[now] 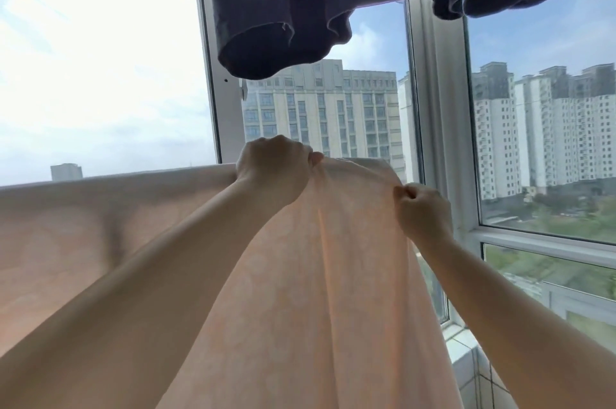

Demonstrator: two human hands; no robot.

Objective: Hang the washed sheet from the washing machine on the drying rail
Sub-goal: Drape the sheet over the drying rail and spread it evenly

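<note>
Balcony-like corner, glazed on two sides. White window frames; pale apartment blocks and hazy sky beyond, green ground low at right. Tiled ledge at the lower right under the glass.

Peach sheet is raised in front of the window, its top edge running level from the left side across to centre, the rest falling toward the camera. Rail itself not visible.

Left hand grips a bunch of the top edge. Right hand pinches the sheet's right corner, just beside the left.

Dark purple garment hangs overhead, well above both hands.
</note>
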